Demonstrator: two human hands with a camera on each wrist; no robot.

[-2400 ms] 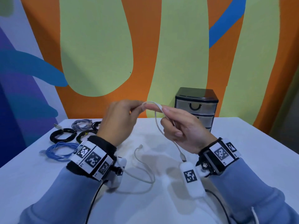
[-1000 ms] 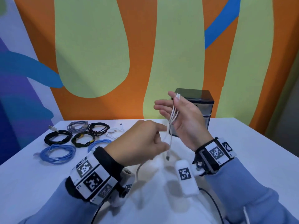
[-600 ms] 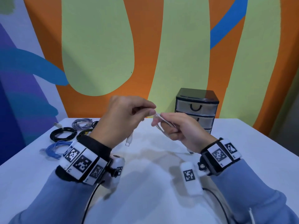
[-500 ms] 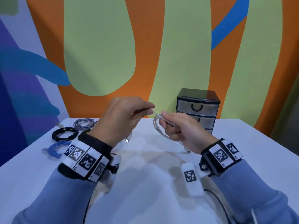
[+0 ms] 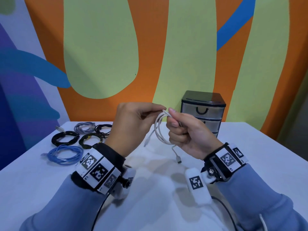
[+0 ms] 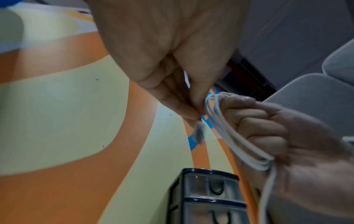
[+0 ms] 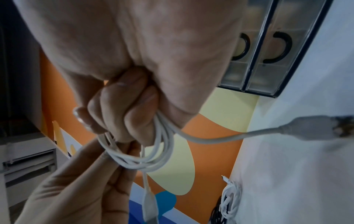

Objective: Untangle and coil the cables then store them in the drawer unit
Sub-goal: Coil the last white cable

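Note:
A thin white cable [image 5: 158, 130] hangs in several loops above the table's middle. My right hand [image 5: 181, 130] grips the loops in its curled fingers [image 7: 122, 112], and a USB plug [image 5: 178, 158] dangles below it. My left hand [image 5: 133, 124] pinches the cable at the top of the coil [image 6: 207, 104], fingertips against the right thumb; a small plug [image 5: 146, 144] hangs under it. In the left wrist view the cable [image 6: 235, 142] runs over the right knuckles. The black drawer unit [image 5: 203, 112] with clear drawers stands behind the right hand, its drawers closed.
Coiled cables lie at the table's far left: a blue one [image 5: 65, 154], black ones [image 5: 64, 138] [image 5: 90, 140] [image 5: 103, 129], a grey one [image 5: 84, 127]. A white coil [image 7: 230, 201] shows in the right wrist view. The white table [image 5: 150, 205] ends at a painted wall.
The hands wound the loose white cable off the table into loops held by the right hand. In the last half second the left hand brought another turn up to the right thumb.

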